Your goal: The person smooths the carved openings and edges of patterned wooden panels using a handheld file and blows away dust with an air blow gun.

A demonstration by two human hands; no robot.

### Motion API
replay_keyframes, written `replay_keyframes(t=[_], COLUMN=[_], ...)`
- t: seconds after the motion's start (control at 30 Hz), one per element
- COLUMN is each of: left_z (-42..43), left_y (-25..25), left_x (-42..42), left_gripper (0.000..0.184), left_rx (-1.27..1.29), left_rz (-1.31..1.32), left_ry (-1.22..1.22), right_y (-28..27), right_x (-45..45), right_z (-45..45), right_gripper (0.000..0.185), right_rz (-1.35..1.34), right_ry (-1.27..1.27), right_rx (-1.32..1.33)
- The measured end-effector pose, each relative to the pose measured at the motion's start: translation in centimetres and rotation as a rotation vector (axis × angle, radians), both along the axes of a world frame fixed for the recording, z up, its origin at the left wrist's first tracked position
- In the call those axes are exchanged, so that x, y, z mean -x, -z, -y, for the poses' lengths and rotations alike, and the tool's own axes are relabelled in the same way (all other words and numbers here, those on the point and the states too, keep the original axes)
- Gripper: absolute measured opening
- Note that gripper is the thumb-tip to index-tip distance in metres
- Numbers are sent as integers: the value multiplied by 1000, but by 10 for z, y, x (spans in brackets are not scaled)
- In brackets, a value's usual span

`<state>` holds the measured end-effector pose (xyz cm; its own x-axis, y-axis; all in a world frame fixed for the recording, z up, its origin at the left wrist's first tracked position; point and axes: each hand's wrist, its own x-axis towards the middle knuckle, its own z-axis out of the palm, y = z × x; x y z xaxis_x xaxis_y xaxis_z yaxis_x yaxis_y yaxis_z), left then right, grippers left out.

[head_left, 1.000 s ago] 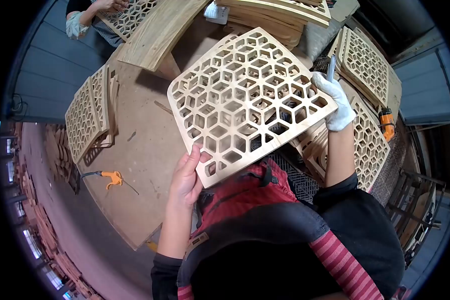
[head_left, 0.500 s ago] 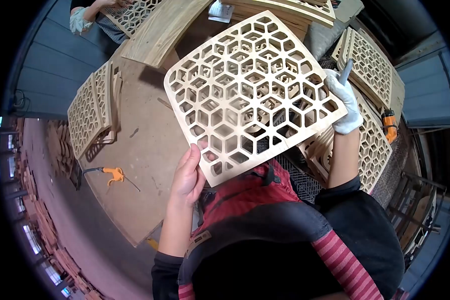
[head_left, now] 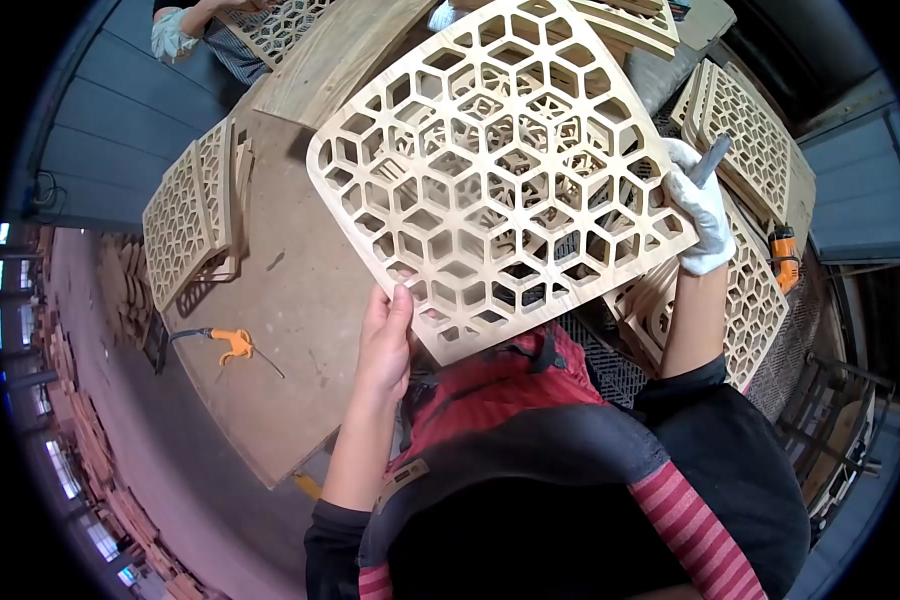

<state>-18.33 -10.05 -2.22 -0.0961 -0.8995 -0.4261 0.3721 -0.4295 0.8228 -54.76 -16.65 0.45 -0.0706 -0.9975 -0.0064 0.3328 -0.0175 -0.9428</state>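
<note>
A pale wooden lattice panel (head_left: 485, 200) with rounded corners and hexagonal cut-outs is held up, tilted, in front of my body. My bare left hand (head_left: 385, 338) pinches its lower left edge, thumb on the upper face. At the right corner, my gloved right hand (head_left: 702, 215) grips the panel's edge. A short grey stick-like tool (head_left: 710, 160) also sticks out of that glove between thumb and fingers; its tip is not clear enough to name it. Through the cut-outs, more wooden pieces show below the panel.
Similar panels lean in a stack (head_left: 188, 215) at left and lie in another stack (head_left: 745, 135) at right. An orange air blow gun (head_left: 235, 344) rests on the brown tabletop (head_left: 280, 400). An orange power tool (head_left: 784, 258) stands right. Another person's hand (head_left: 205, 12) holds a panel at upper left.
The panel has shifted up slightly and tilted, its far edge now higher in view. Both hands keep hold of it, and the right hand has turned a little with the grey tool.
</note>
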Motion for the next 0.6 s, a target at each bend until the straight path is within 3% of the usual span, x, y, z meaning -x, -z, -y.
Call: replay_keyframes(t=[0.1, 0.27, 0.6], left_z=[5, 6, 5], left_y=[-2, -4, 0], left_x=[6, -6, -14], left_gripper=[32, 22, 22], left_rx=[14, -22, -16], left_rz=[127, 272, 549], left_ry=[-109, -51, 25], right_y=[-2, -2, -24], right_x=[2, 2, -18], right_z=[1, -1, -8], right_gripper=[49, 48, 53], right_rz=[-67, -74, -78], right_ry=[-18, -25, -67], right_rx=[-19, -20, 90])
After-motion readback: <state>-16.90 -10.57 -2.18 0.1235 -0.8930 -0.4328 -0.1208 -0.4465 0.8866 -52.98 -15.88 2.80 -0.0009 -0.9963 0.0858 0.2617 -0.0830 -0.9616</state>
